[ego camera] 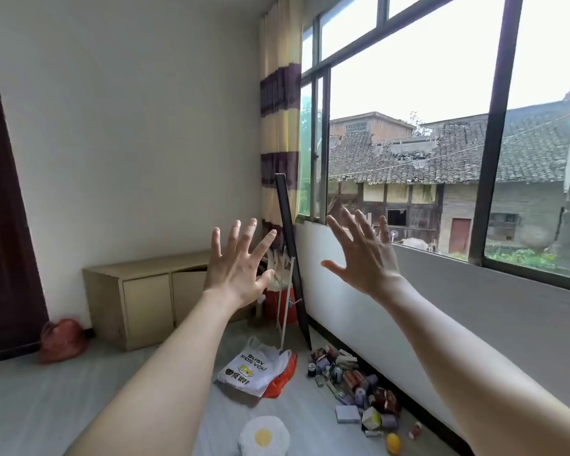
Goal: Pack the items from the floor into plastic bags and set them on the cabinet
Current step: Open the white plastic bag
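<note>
- The left hand is raised in the air above the floor, fingers spread wide apart, its grip on nothing.
- The right hand is raised beside it, nearer the window, fingers likewise splayed, holding nothing.
- The pile of small items lies on the floor along the foot of the wall under the window: packets, small boxes, spools, a yellow egg-shaped thing.
- A white plastic bag printed "BUSY FOR YOU" lies on the floor left of the pile, an orange bag touching it.
- The low wooden cabinet stands against the far wall, well apart from the pile.
- A red bag sits left of the cabinet.
</note>
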Tool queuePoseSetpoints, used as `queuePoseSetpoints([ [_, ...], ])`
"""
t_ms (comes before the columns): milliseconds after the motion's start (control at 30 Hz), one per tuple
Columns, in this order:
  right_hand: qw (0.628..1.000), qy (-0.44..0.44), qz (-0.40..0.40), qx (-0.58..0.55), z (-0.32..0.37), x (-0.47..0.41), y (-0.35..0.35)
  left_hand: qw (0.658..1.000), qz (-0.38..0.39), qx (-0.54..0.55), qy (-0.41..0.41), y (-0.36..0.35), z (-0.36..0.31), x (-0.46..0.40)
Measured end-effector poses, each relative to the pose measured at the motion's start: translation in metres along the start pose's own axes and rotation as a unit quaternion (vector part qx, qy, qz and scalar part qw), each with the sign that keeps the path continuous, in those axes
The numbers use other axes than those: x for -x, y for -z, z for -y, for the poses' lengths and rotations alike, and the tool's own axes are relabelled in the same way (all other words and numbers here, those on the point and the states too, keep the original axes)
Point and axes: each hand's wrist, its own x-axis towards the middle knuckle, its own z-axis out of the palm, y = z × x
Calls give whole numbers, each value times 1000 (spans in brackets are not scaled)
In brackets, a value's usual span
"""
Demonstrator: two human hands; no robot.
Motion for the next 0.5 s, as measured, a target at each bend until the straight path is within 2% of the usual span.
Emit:
queuePoseSetpoints([
  [133,1000,5,-17,23,-5,-29,-58,997,10,65,37,-61,9,-31],
  [367,999,8,21,35,-10,-93,-173,995,42,93,2,-169,31,-107],
  [500,999,6,7,36,-21,-125,-228,991,68,112,-6,-233,27,-141],
])
